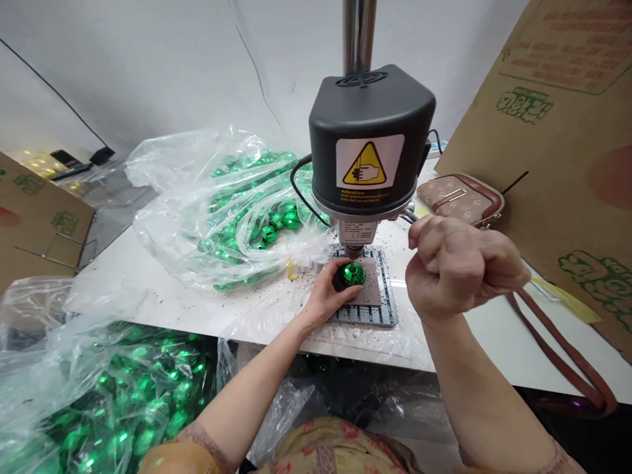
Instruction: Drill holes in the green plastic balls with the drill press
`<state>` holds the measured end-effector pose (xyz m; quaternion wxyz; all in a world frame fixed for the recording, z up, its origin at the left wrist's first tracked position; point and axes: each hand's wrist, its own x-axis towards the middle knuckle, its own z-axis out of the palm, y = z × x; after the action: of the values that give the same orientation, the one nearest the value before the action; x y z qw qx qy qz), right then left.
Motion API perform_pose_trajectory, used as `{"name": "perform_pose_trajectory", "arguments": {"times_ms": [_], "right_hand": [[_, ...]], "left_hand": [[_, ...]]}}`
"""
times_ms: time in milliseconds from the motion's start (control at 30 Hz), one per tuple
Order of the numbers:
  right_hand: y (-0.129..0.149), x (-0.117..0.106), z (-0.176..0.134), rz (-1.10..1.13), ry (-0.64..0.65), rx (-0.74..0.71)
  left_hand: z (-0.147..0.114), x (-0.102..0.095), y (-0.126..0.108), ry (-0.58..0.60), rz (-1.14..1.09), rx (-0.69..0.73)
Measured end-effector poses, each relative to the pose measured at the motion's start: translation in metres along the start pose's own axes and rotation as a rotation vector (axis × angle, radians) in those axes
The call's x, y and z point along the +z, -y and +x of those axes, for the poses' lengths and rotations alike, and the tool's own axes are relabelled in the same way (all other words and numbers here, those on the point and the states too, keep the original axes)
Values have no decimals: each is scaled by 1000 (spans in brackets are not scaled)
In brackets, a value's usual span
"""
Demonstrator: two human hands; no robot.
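A small bench drill press (pixel 372 112) with a dark grey head and a yellow warning label stands in the middle of the head view. Below its chuck (pixel 354 252), a shiny green faceted ball (pixel 354 275) rests over a brown board (pixel 372 289) on the slotted metal base (pixel 363 317). My left hand (pixel 323 295) grips the ball from the left, thumb and fingers around its sides. To the right, my right hand (pixel 457 270) is closed in a fist around the press's feed lever (pixel 409 216); most of the lever is hidden. Whether the bit touches the ball cannot be made out.
Clear plastic bags of green balls (pixel 269 230) lie on the white table (pixel 162 304) and at the lower left (pixel 133 395). Dark chips are scattered about. A patterned purse (pixel 457 197) with a brown strap (pixel 557 362) and a large cardboard box (pixel 553 164) are at right.
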<state>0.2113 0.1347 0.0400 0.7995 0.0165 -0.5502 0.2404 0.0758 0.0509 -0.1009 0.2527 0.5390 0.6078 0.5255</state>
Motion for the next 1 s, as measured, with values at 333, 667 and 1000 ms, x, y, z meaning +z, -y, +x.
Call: {"name": "perform_pose_trajectory", "arguments": {"times_ms": [333,667,1000], "right_hand": [[-1,-1,-5,21,13,-50],[-3,-1,-11,4,-9,-50],[10,21,38,-40,-101,284]], "left_hand": [[0,1,4,-5,-11,7],[0,1,2,-9,9,30],[-53,-3,-14,-251,306,212]]}}
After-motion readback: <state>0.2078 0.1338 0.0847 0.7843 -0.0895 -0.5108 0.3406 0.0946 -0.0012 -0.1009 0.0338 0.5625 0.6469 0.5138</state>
